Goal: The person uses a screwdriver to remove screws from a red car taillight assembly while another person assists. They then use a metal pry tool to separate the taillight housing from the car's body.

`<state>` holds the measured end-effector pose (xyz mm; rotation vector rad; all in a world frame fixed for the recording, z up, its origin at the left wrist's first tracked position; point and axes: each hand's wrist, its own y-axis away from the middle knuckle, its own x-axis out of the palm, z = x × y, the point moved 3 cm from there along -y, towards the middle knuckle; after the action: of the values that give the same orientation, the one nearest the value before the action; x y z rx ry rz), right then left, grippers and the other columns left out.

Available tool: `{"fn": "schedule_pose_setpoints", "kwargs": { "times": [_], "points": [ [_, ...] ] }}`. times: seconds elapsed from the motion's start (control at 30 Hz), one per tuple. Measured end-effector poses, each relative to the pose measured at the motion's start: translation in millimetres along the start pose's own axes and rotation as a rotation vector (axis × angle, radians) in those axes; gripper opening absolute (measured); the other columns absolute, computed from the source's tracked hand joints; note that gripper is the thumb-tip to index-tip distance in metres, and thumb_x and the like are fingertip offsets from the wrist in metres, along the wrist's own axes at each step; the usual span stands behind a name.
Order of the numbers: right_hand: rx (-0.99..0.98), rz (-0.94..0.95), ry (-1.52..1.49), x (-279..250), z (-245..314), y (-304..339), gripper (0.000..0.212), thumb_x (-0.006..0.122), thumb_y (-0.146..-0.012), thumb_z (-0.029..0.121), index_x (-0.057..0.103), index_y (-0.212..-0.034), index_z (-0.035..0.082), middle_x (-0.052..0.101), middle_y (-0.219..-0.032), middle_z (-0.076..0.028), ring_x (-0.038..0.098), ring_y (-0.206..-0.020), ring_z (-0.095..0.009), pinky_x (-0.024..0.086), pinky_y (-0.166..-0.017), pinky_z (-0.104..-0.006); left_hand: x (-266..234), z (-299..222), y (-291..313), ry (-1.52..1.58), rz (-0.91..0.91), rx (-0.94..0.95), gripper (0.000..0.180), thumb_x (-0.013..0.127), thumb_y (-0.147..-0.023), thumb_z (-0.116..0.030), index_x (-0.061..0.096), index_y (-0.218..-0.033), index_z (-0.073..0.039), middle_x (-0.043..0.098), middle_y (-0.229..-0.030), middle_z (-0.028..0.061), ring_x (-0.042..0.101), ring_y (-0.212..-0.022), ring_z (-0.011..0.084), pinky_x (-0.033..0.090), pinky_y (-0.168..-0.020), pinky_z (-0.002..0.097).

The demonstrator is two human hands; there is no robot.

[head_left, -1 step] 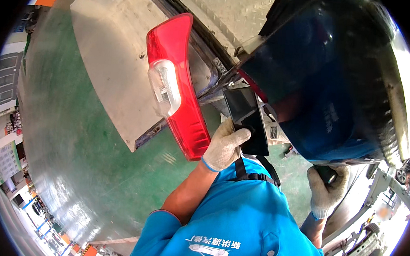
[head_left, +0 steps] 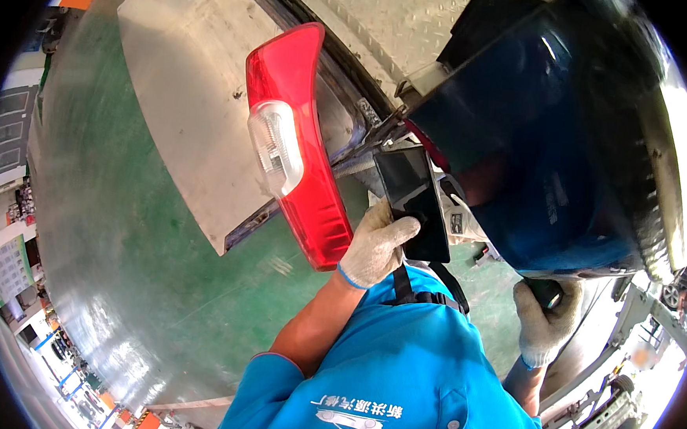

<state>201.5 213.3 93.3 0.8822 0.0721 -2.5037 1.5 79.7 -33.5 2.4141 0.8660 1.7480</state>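
My left hand (head_left: 377, 248), in a pale work glove with a blue cuff, is closed on a glossy black flat rectangular panel (head_left: 412, 191), thumb across its face. Close by that wrist is the lower end of a long red tail light (head_left: 311, 165) with a clear section in its middle. On the right, a large glossy dark blue car body part (head_left: 520, 154) curves over the work area. Beneath its lower edge my gloved right hand (head_left: 547, 325) is closed on a black object with a round end (head_left: 545, 291); the rest of it is hidden.
A beige sheet panel (head_left: 185, 102) with a dark frame lies at upper left, over a green floor (head_left: 203, 316). Bare metal framework (head_left: 606, 419) stands at lower right. Strap buckles (head_left: 433, 299) cross my blue shirt.
The dark blue body part has shifted slightly at its upper left edge, and more black trim shows above it. Both hands stay where they were.
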Motion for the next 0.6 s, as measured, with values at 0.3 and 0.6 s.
{"fn": "schedule_pose_setpoints", "kwargs": {
  "times": [0.3, 0.6],
  "points": [
    [-0.069, 0.015, 0.070, 13, 9, -3, 0.034, 0.083, -0.072, 0.005, 0.066, -0.102, 0.005, 0.070, -0.089, -0.006, 0.067, -0.078, -0.014, 0.054, -0.070, -0.0257, -16, 8, 2, -0.026, -0.051, 0.002, 0.021, 0.059, -0.091, -0.002, 0.058, -0.112, -0.001, 0.063, -0.105, 0.0127, 0.062, -0.099, 0.0240, 0.051, -0.092, 0.0378],
    [0.007, 0.076, 0.001, 19, 7, -2, 0.033, 0.080, -0.074, 0.001, 0.065, -0.103, 0.004, 0.071, -0.092, -0.007, 0.067, -0.081, -0.015, 0.054, -0.076, -0.0281, -8, 8, 10, -0.155, -0.038, -0.098, 0.035, 0.047, -0.077, 0.005, 0.056, -0.110, -0.001, 0.058, -0.106, 0.0097, 0.059, -0.099, 0.0212, 0.047, -0.086, 0.0321]
  ]
}}
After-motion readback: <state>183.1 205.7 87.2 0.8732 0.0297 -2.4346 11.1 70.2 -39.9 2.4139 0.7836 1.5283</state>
